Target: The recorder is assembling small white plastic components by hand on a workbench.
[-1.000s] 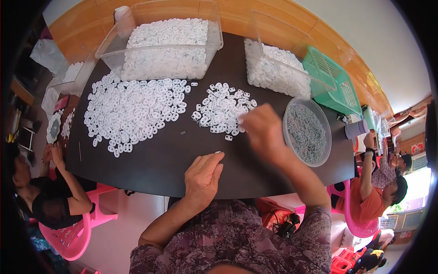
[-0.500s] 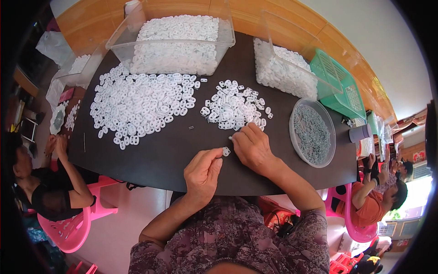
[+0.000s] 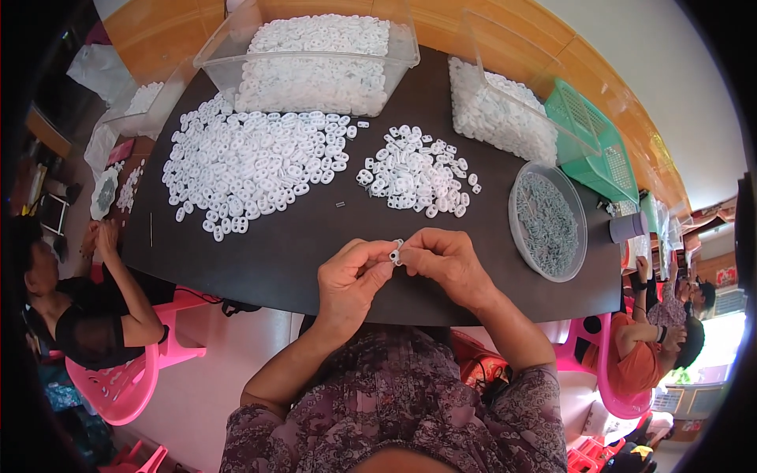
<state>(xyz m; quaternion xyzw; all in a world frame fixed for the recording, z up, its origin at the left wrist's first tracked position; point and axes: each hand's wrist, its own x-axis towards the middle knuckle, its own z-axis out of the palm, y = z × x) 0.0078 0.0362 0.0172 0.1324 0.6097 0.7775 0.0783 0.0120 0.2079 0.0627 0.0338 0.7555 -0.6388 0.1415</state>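
Observation:
My left hand (image 3: 352, 277) and my right hand (image 3: 444, 260) meet over the near edge of the black table (image 3: 268, 252). Between their fingertips they pinch one small white plastic piece (image 3: 396, 252). A small pile of the same white pieces (image 3: 415, 170) lies just beyond my hands. A larger spread of white pieces (image 3: 252, 164) covers the table's left half. A round clear dish of small grey parts (image 3: 546, 222) sits to the right of my right hand.
Two clear bins of white pieces stand at the back, one at centre (image 3: 311, 55) and one at right (image 3: 498, 110). A green basket (image 3: 601, 142) is beyond them. A person (image 3: 87, 307) sits at left on a pink chair; another person (image 3: 658, 331) sits at right.
My right hand came back from the small pile to meet the left hand. Both hands now hold a white piece between them, raised slightly off the table.

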